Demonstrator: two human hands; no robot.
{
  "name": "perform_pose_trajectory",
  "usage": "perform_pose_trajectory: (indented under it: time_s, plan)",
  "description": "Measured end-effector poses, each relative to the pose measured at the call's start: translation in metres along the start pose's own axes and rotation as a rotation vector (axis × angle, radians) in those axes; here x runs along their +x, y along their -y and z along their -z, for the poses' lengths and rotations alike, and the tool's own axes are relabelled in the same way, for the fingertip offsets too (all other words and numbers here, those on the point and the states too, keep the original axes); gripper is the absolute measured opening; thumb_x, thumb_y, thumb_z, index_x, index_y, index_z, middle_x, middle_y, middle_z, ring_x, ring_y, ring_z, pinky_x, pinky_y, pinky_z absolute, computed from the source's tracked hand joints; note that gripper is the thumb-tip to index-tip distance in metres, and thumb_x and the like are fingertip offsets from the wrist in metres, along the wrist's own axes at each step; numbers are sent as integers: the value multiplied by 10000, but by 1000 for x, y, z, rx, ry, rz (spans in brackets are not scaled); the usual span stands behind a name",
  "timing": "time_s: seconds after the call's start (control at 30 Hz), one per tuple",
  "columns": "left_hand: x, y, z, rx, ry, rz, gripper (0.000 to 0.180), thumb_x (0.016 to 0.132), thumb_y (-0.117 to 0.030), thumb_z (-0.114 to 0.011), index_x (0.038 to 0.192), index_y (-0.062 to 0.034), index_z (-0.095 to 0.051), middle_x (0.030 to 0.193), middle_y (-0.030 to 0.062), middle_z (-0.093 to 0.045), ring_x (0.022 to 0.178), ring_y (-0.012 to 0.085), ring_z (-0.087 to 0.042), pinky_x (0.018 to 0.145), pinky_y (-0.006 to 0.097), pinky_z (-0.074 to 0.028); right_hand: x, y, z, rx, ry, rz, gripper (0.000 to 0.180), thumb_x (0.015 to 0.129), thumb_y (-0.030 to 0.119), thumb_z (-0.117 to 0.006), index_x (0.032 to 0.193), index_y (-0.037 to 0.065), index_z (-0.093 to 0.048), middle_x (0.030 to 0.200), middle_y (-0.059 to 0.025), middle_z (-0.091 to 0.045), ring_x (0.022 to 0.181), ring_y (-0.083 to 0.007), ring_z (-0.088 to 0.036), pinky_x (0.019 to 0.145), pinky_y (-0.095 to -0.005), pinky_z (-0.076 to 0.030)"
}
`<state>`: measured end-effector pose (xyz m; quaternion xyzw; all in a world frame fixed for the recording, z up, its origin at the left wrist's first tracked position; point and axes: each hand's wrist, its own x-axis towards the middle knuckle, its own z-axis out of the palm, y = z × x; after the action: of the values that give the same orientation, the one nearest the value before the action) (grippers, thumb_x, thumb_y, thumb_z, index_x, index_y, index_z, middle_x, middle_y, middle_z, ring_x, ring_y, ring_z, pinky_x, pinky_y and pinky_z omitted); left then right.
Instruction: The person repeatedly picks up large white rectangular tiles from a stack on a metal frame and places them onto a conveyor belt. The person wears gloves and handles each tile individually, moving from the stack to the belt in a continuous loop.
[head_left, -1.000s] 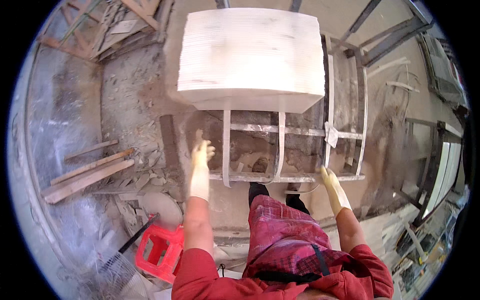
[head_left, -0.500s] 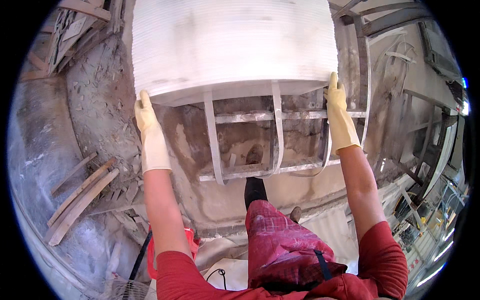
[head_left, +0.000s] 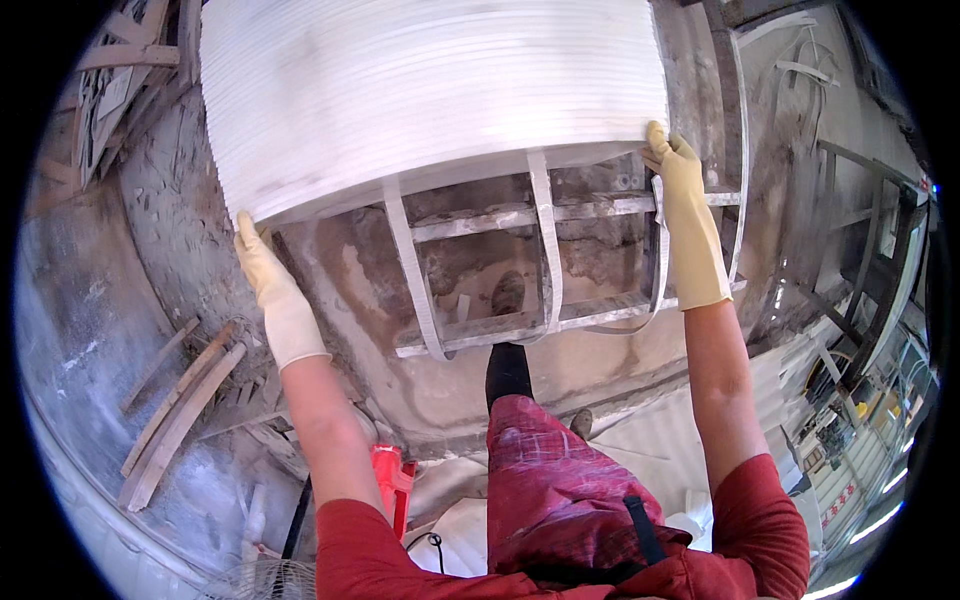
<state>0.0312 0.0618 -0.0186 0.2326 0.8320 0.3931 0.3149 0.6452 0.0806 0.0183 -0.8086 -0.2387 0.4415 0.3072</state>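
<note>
A large stack of thin white sheets (head_left: 430, 80) fills the top middle of the head view, with finely ridged edges facing up. My left hand (head_left: 258, 262), in a cream rubber glove, grips its near left corner. At the near right corner my right hand (head_left: 678, 165), gloved the same way, has its thumb on the edge and its fingers curled; part of the grip is hidden. Beneath the stack's near edge is a grey slatted frame (head_left: 600, 312). Pale straps (head_left: 541, 230) run from under the stack down over the frame.
Curved wooden strips (head_left: 190, 425) lie at the left, near rubble. More scrap wood (head_left: 125, 60) is piled at the far left. By my left arm is a red object (head_left: 392, 480). My foot (head_left: 508, 292) is inside the frame's opening. Clutter and metal bars (head_left: 860, 270) line the right.
The stack now sits at a slant, its near left corner further left and closer to me. My left hand has moved with that corner; my right hand has shifted slightly away from me.
</note>
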Motion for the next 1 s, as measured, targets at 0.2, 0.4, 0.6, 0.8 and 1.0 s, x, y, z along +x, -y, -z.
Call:
perform_pose_trajectory:
  time_s: [0.2,0.4,0.6,0.8,1.0]
  plan:
    - [-19,-22,-19,-118,7,19,807,888,-571,-690,1358,42,-458,1257,197,-579,1163,293,-580,1031,411,-441,9,0,14,5,67,-1,634,880,474,-767,1185,-70,-653,1052,-120,-694,1000,-190,-648,943,-307,-493]
    - [-32,-50,-30,-44,-64,54,640,871,-486,-731,1222,18,-551,1095,157,-630,1008,264,-625,881,384,-476,18,0,24,100,140,-8,549,833,427,-815,1161,-1,-715,1054,-107,-723,996,-200,-640,943,-365,-472]
    - [0,-41,-14,6,-76,130,563,844,-437,-750,1167,-1,-601,987,127,-677,874,250,-655,839,365,-477,21,-2,28,89,160,-20,579,820,439,-825,1193,13,-705,1074,-93,-721,1025,-193,-637,972,-361,-458]
    - [8,-34,-6,-31,-19,86,497,830,-377,-767,1095,23,-632,961,146,-687,855,257,-659,840,377,-479,12,8,27,33,166,-44,642,831,466,-808,1254,4,-666,1117,-101,-712,1082,-202,-625,1035,-388,-414]
    - [2,-32,-3,-98,2,33,534,837,-338,-783,1161,51,-615,1061,162,-663,971,248,-646,868,338,-497,10,5,27,74,214,-33,641,877,472,-762,1282,-10,-639,1140,-103,-703,1107,-203,-619,1063,-359,-391]
